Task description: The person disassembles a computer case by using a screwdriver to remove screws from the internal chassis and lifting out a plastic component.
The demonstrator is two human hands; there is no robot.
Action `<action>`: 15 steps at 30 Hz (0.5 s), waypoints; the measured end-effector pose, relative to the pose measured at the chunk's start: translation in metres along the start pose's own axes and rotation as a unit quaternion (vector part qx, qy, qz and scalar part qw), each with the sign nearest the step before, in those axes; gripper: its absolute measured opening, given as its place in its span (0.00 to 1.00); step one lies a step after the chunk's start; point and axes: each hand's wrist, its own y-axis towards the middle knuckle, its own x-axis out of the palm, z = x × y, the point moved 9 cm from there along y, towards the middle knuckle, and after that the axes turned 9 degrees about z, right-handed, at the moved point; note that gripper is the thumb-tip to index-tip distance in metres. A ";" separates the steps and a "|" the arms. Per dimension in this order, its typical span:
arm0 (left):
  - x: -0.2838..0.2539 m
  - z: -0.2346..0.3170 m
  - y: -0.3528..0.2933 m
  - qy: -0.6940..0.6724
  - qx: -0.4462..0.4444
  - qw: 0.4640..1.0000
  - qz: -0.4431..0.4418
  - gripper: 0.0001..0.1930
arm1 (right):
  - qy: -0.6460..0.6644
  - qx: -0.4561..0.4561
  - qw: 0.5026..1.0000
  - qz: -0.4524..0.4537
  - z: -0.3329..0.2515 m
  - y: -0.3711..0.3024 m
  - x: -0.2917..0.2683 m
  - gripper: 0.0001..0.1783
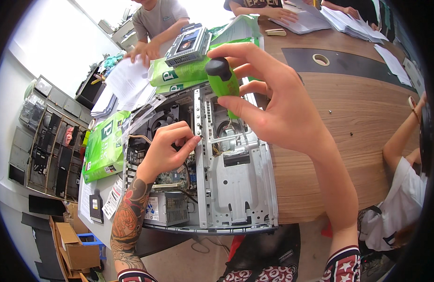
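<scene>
Currently, right hand clamped on one screwdriver, left hand curled, hold unclear, both over one computer case.

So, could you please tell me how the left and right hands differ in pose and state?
The right hand grips a green screwdriver by its handle, while no tool shows in the left hand. The right hand's fingers arch around the handle, whereas the left hand's curl toward its palm. The right hand looks larger in the picture than the left. Both are bare and at the open computer case.
</scene>
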 end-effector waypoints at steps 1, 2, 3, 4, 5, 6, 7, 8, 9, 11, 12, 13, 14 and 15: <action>0.000 0.000 0.000 0.001 0.000 1.000 0.001 0.09 | 0.001 -0.003 1.000 0.001 -0.001 0.000 0.000 0.31; 0.000 0.000 0.000 0.002 -0.001 1.000 0.001 0.09 | 0.002 -0.005 1.000 0.003 -0.001 0.000 0.000 0.31; -0.001 0.000 -0.001 0.003 0.000 1.000 0.001 0.09 | 0.003 -0.006 1.000 0.003 -0.001 0.000 0.000 0.31; -0.001 0.000 -0.001 0.005 0.000 1.000 0.001 0.09 | 0.003 -0.007 1.000 0.001 -0.001 0.000 0.001 0.31; 0.000 -0.001 -0.001 0.004 0.000 1.000 0.000 0.09 | 0.002 -0.008 1.000 0.000 0.000 0.000 0.001 0.31; 0.000 -0.001 0.000 0.003 0.001 1.000 0.000 0.09 | 0.001 -0.007 1.000 0.000 0.001 -0.001 0.002 0.31; 0.001 -0.002 0.000 0.003 0.003 1.000 0.000 0.09 | 0.000 -0.010 1.000 0.002 0.002 -0.001 0.002 0.31; 0.000 0.000 0.000 0.002 0.003 1.000 0.000 0.09 | 0.000 -0.013 1.000 0.004 0.001 -0.001 0.001 0.31; 0.000 0.001 0.001 0.010 -0.002 1.000 -0.006 0.09 | -0.001 -0.013 1.000 0.004 0.000 -0.001 0.000 0.31; 0.001 0.001 0.001 0.017 -0.009 1.000 -0.013 0.10 | 0.000 -0.008 1.000 0.001 0.000 -0.001 0.001 0.31; 0.001 0.001 0.000 0.016 -0.009 1.000 -0.013 0.10 | 0.001 -0.007 1.000 0.001 0.002 -0.001 0.001 0.31; 0.001 0.000 0.000 0.015 -0.010 1.000 -0.013 0.10 | -0.007 -0.003 1.000 -0.009 0.004 -0.002 0.003 0.31; 0.001 0.001 0.000 0.014 -0.009 1.000 -0.012 0.10 | -0.017 0.001 1.000 -0.018 0.005 -0.002 0.004 0.31; 0.002 0.000 0.001 0.014 -0.011 1.000 -0.013 0.10 | -0.018 0.000 1.000 -0.018 0.004 -0.002 0.003 0.31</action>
